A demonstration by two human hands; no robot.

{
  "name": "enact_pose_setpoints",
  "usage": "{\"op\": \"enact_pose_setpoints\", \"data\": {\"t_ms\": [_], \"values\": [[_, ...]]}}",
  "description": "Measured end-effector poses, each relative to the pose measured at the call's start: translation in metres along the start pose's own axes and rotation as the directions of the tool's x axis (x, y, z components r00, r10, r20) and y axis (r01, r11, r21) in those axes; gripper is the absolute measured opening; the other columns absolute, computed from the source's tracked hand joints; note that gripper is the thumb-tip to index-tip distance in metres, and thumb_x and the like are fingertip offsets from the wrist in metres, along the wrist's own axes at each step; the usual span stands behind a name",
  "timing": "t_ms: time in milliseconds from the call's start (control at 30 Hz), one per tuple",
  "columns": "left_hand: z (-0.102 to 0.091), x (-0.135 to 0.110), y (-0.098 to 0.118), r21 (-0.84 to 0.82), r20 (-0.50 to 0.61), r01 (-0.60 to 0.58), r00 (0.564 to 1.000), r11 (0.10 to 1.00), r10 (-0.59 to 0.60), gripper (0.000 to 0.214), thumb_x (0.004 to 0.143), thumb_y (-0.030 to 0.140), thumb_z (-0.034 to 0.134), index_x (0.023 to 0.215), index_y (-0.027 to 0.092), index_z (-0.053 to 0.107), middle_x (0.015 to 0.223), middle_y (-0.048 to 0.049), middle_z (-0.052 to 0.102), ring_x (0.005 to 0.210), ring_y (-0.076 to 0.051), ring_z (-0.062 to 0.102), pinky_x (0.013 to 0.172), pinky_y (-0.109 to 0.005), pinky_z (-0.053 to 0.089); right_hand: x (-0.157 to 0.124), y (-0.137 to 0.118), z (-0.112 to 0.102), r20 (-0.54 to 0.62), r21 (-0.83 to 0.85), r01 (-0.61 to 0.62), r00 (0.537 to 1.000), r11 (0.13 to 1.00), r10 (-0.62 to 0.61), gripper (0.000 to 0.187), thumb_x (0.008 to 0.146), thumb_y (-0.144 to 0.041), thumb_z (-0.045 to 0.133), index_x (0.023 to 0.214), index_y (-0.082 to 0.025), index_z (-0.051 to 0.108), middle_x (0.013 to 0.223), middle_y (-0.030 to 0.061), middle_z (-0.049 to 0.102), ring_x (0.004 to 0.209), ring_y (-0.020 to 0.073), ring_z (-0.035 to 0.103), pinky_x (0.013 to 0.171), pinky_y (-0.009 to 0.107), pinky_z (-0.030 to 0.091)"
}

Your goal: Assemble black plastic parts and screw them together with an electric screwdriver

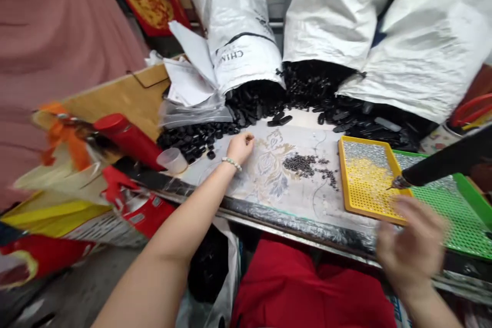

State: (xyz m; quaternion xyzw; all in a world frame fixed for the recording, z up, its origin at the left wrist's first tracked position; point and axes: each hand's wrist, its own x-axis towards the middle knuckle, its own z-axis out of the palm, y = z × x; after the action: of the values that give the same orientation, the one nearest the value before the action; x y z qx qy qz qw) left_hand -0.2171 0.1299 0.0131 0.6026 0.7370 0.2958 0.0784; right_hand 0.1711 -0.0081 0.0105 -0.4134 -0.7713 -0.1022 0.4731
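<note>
One curled left hand (240, 148) is seen, grip unclear, right hand (414, 241) too blurred to tell; metal bits (363, 151) could be spilled if yellow tray (345, 187) is bumped.

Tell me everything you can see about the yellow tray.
The yellow tray is a shallow rectangle, apparently plastic, with a raised rim and a floor dotted with small holes. It lies on the worktop, right beside the green tray. Small silvery pieces cover its far part. A black tool points its tip over the right side; the blurred right hand is by the near right corner, contact unclear.
</note>
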Motion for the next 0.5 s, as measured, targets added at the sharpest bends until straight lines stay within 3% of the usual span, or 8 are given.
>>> {"op": "enact_pose_setpoints", "data": {"t_ms": [67, 133, 200, 333, 500], "values": [[0.021, 0.025, 0.013, 0.066, 0.008, -0.075, 0.997, 0.995, 0.074, 0.027, 0.081, 0.017, 0.047, 0.103, 0.012, 0.062, 0.102, -0.0117, 0.065, 0.095, -0.021, 0.061, 0.09, -0.033, 0.045, -0.017, -0.004, 0.033, 0.219, 0.041, 0.125, 0.967, 0.991, -0.131, 0.041, 0.081, -0.012, 0.055, 0.121, -0.017, 0.052, 0.113, 0.0167, 0.055, 0.105, 0.0252, 0.056, 0.081, 0.041, 0.052], [0.038, 0.049, 0.028, 0.131, 0.013, -0.129, 0.992, 0.983, 0.129, 0.028, 0.081, 0.016, 0.048, 0.106, 0.013, 0.061, 0.11, -0.0129, 0.061, 0.102, -0.023, 0.058, 0.093, -0.035, 0.043, -0.029, -0.01, 0.055, 0.332, 0.107, 0.192, 0.918, 0.976, -0.217, 0.033, 0.081, -0.01, 0.054, 0.114, -0.016, 0.057, 0.106, 0.0135, 0.061, 0.1, 0.0225, 0.058, 0.08, 0.039, 0.053], [0.053, 0.073, 0.043, 0.187, 0.027, -0.165, 0.986, 0.968, 0.163, 0.029, 0.082, 0.017, 0.049, 0.109, 0.015, 0.059, 0.116, -0.0137, 0.058, 0.109, -0.025, 0.054, 0.096, -0.036, 0.041, -0.036, -0.015, 0.063, 0.328, 0.145, 0.129, 0.929, 0.981, -0.171, 0.029, 0.081, -0.008, 0.052, 0.108, -0.014, 0.058, 0.1, 0.012, 0.063, 0.096, 0.0207, 0.059, 0.081, 0.038, 0.053], [0.08, 0.118, 0.07, 0.275, 0.111, -0.2, 0.978, 0.941, 0.175, 0.032, 0.082, 0.024, 0.057, 0.112, 0.013, 0.058, 0.118, -0.0162, 0.056, 0.115, -0.028, 0.05, 0.099, -0.04, 0.039, -0.034, -0.02, 0.058, 0.273, 0.137, 0.049, 0.958, 0.989, -0.086, 0.025, 0.08, -0.006, 0.049, 0.102, -0.014, 0.059, 0.092, 0.0101, 0.066, 0.089, 0.0188, 0.06, 0.077, 0.035, 0.054], [0.102, 0.145, 0.082, 0.348, 0.28, -0.225, 0.951, 0.91, 0.128, 0.032, 0.086, 0.035, 0.056, 0.11, 0.013, 0.057, 0.115, -0.0105, 0.058, 0.104, -0.022, 0.057, 0.09, -0.045, 0.046, -0.033, -0.019, 0.058, 0.279, 0.157, 0.013, 0.959, 0.988, -0.057, 0.025, 0.08, -0.01, 0.047, 0.102, -0.014, 0.059, 0.091, 0.0094, 0.066, 0.086, 0.0179, 0.059, 0.074, 0.034, 0.054]]}}
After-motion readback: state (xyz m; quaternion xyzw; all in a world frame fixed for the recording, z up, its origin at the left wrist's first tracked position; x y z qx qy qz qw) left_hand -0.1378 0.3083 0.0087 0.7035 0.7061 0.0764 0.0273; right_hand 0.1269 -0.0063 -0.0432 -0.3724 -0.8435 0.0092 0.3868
